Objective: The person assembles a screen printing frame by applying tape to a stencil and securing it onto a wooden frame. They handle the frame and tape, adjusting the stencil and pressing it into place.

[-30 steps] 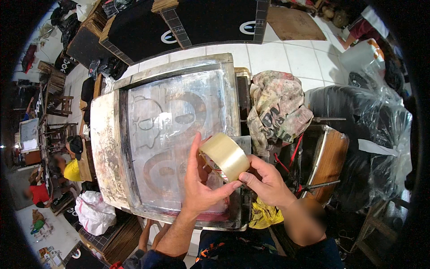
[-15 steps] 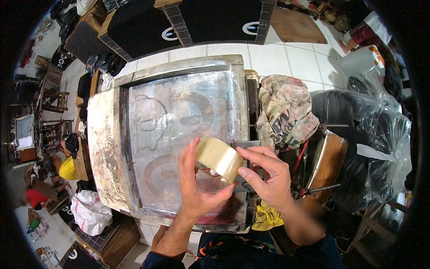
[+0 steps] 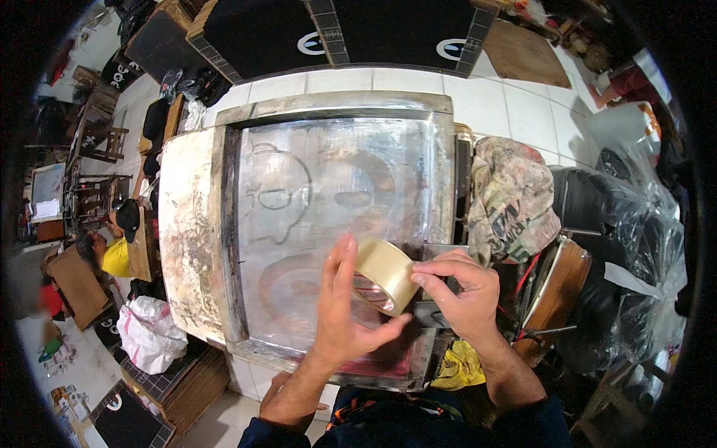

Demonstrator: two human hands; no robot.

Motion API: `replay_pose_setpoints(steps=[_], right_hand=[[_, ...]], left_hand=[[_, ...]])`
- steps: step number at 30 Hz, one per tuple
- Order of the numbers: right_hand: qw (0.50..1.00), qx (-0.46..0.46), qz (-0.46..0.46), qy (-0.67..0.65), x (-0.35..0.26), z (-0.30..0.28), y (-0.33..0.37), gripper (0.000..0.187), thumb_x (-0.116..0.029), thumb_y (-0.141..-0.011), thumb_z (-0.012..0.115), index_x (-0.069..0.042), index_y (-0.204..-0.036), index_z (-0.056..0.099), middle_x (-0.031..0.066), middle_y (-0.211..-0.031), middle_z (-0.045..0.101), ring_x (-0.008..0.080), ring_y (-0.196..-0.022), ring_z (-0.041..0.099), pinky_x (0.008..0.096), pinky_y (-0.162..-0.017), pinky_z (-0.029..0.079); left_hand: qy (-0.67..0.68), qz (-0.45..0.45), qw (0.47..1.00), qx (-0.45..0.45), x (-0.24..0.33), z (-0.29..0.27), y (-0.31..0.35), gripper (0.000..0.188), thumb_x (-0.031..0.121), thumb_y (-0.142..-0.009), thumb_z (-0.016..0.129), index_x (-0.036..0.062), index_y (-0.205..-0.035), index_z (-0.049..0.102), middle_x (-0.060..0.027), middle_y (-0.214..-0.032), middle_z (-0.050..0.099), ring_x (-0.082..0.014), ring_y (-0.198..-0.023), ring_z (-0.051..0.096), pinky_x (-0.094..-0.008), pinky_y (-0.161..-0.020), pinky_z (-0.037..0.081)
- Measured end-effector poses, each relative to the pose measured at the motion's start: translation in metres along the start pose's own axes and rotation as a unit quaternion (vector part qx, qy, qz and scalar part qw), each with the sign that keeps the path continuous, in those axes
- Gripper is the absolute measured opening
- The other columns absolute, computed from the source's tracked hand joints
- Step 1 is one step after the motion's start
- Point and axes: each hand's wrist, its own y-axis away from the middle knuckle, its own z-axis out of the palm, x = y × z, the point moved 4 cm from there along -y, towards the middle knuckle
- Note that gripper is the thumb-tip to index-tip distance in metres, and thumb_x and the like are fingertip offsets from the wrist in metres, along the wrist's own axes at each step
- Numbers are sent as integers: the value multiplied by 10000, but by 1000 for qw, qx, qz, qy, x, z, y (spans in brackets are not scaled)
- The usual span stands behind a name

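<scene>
A wide roll of clear, yellowish packing tape (image 3: 387,270) is held above a screen-printing frame (image 3: 373,101). My left hand (image 3: 342,321) supports the roll from the left, fingers along its side and thumb beneath it. At the roll's right edge, the thumb and forefinger of my right hand (image 3: 469,290) are pinched together on the tape; whether a loose end is lifted is too small to tell. Below, the frame's mesh (image 3: 291,231) carries a rounded character outline and large curved shapes. A grey flat piece (image 3: 433,314) lies partly behind my right hand.
A stained cloth (image 3: 511,201) bunches at the frame's right, with a yellow cloth (image 3: 461,366) nearer me. Black printed panels (image 3: 396,37) stand beyond. Plastic-wrapped black goods (image 3: 635,246) sit far right. A white sack (image 3: 151,336) lies at left; people sit farther off.
The roll has turned slightly within my left hand. My right fingers have closed into a pinch at its edge. The whole scene has shifted a little rightward in view.
</scene>
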Motion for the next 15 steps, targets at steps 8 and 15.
replay_pose_setpoints(steps=[8, 15], right_hand=[[985, -86, -113, 100, 4, 35, 5, 166, 33, -789, 782, 6, -950, 754, 128, -995, 761, 303, -897, 708, 388, -824, 557], [933, -344, 96, 34, -10, 21, -50, 805, -210, -844, 809, -80, -1534, 415, 166, -1120, 723, 317, -1032, 724, 433, -927, 558]], left_hand=[[-45, 41, 997, 49, -3, -2, 11, 246, 57, -832, 810, 33, -1046, 691, -116, -1067, 675, -333, -1151, 652, -455, -933, 527], [107, -290, 934, 182, -97, -13, -8, 107, 62, -952, 727, 7, -876, 674, -53, -882, 659, -132, -796, 576, -286, -735, 472]])
